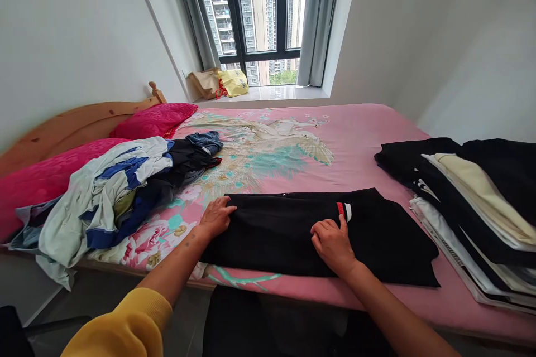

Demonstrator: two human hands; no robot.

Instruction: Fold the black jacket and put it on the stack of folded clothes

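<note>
A black garment [288, 228] with a small red and white tab lies folded flat on the pink floral bedsheet [355, 139] near the bed's front edge. My left hand [215, 216] rests on the garment's left end, fingers curled over its edge. On the middle of the cloth, just below the red and white tab, sits my right hand [333, 242] with its fingers bent and pressed against the fabric. Whether either hand pinches the cloth is hard to make out.
A heap of loose clothes [121, 189] in white, blue and black lies at the left beside two magenta pillows [154, 120]. Folded black, cream and white garments [473, 201] are stacked at the right. Bags [220, 82] sit on the window ledge.
</note>
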